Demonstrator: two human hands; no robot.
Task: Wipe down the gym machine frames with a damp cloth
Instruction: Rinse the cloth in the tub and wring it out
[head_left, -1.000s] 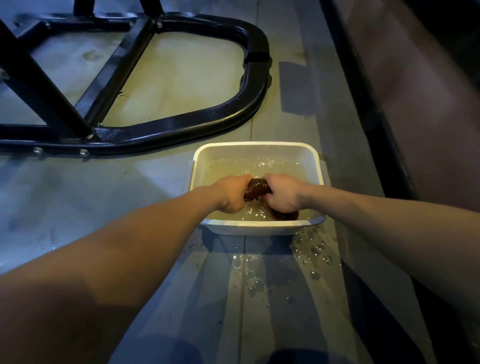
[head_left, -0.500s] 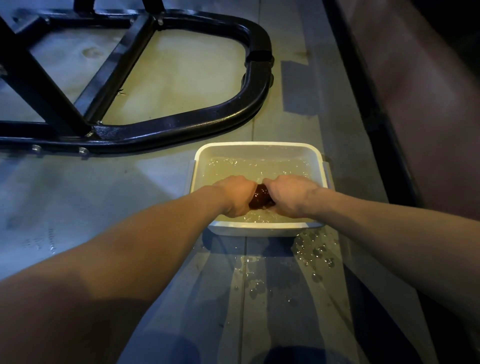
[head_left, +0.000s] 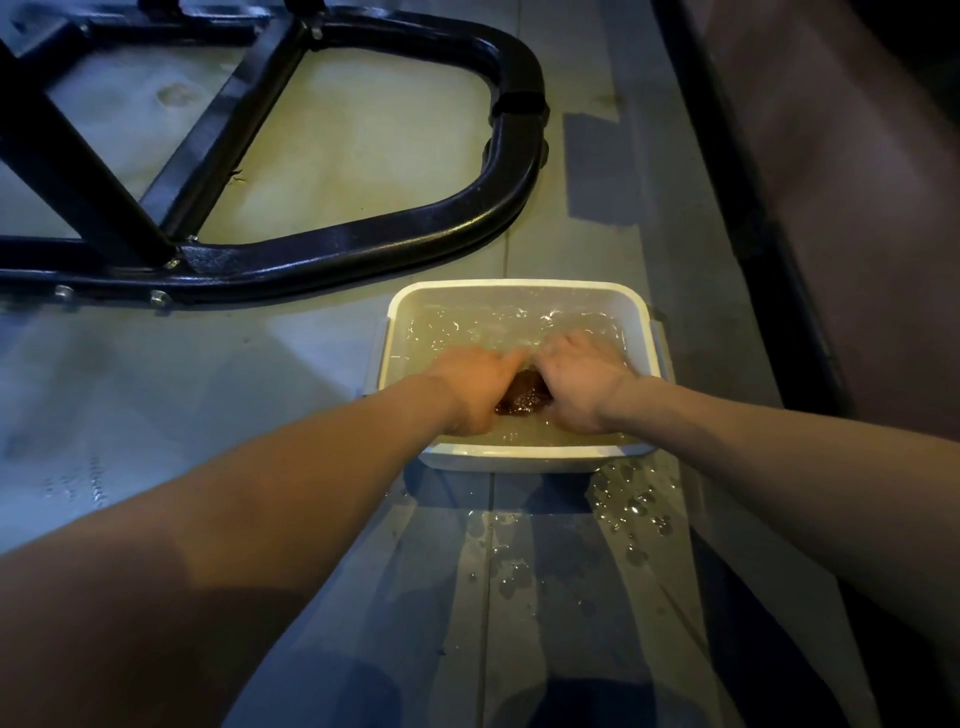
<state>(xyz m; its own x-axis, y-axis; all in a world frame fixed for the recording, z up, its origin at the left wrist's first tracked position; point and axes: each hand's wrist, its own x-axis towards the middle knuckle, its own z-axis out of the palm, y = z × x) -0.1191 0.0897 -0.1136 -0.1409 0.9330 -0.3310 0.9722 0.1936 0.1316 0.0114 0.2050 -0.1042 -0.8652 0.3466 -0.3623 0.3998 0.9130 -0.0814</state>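
Note:
A white plastic basin (head_left: 514, 289) of rippling water stands on the floor in front of me. A brown cloth (head_left: 523, 398) lies in the water, and only a small part of it shows between my hands. My left hand (head_left: 470, 387) and my right hand (head_left: 579, 387) are both in the basin with fingers stretched forward, pressing on the cloth from either side. Motion blurs the fingers. The black tubular gym machine frame (head_left: 363, 244) lies on the floor beyond the basin, to the upper left.
Water drops (head_left: 631, 506) are spattered on the grey floor by the basin's near right corner. A dark rail (head_left: 737, 208) runs along the right side next to a brownish wall. Bolts (head_left: 158, 298) stick out of the frame's near bar.
Both hands gripped and twisted the cloth above the water earlier. Now their fingers have straightened and the cloth is pushed down into the water, which ripples more.

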